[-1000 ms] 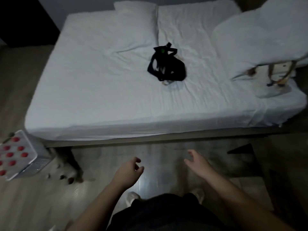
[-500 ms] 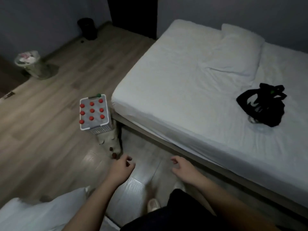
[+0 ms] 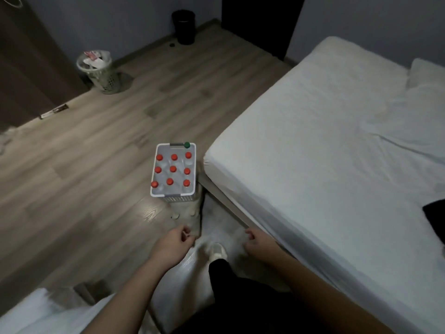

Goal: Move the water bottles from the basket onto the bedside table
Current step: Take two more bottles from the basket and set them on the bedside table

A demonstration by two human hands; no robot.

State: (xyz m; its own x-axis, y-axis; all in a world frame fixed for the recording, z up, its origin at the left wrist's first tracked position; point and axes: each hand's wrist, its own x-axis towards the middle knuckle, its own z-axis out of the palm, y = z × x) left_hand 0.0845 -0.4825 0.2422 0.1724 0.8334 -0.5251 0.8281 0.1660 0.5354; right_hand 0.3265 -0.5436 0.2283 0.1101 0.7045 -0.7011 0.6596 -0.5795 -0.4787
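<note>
Your left hand [image 3: 172, 244] hung low in front of you, fingers loosely curled toward the palm with nothing in them. Your right hand [image 3: 258, 244] was beside it, a little apart, fingers also loosely bent and holding nothing. Both hands were over the floor [image 3: 84, 153], well short of the basket [image 3: 178, 198].

The basket, pale with a perforated wall, stood just beside the corner of the bed [image 3: 325, 153], at the foot of its left edge as you faced it. Something pale showed beneath the basket; the view was too blurred for you to tell what it was or whether it carried the basket. Inside it the water bottles [image 3: 173, 169] stood upright in three rows of three, nine red caps showing. A single green cap [image 3: 186, 144] sat at the far right corner of the basket's rim.

Your pale shoe [image 3: 218, 251] and dark trouser leg [image 3: 224, 273] were between your two forearms. A white sheet covered the bed, with a pillow [image 3: 426, 73] at its far end and a black item [image 3: 435, 220] lying at the right edge of the view. Far across the wooden floor a pale mesh wastebasket [image 3: 101, 73] holding litter stood against the wall, and a black bin [image 3: 184, 26] stood in the far corner. White bedding [image 3: 36, 309] lay at the lower left.
</note>
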